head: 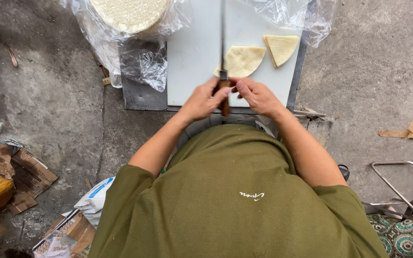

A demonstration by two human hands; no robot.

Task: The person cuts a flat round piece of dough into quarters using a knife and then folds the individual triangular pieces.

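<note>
Knife (223, 57) stood edge-on to the camera over the white cutting board (192, 57), blade running up out of frame, wooden handle pointing back at the person's belly. Both hands met on the handle at the board's near edge. Left hand (201, 101) was wrapped around the handle from the left, fingers curled shut on it. Right hand (256, 95) closed in from the right, fingertips pinching the handle near where the blade starts; thumb tucked, exact contact partly hidden.

Half-round pale flatbread piece (242, 61) lay on the board just right of the blade, touching or nearly touching it; cannot tell which. Wedge-shaped piece (281, 48) lay further right, apart from the half-round. Round stack of the same flatbread (129, 14) sat in clear plastic wrap (142, 64) at upper left, beside the board. More clear plastic (302, 14) was bunched at the board's upper right.

Board rested on a dark tabletop (142, 98). Concrete floor (48, 95) around it: torn cardboard (29, 174) at left, paper scrap (412, 130) at right, metal frame (397, 184) at lower right. Person wore an olive shirt (235, 200).
</note>
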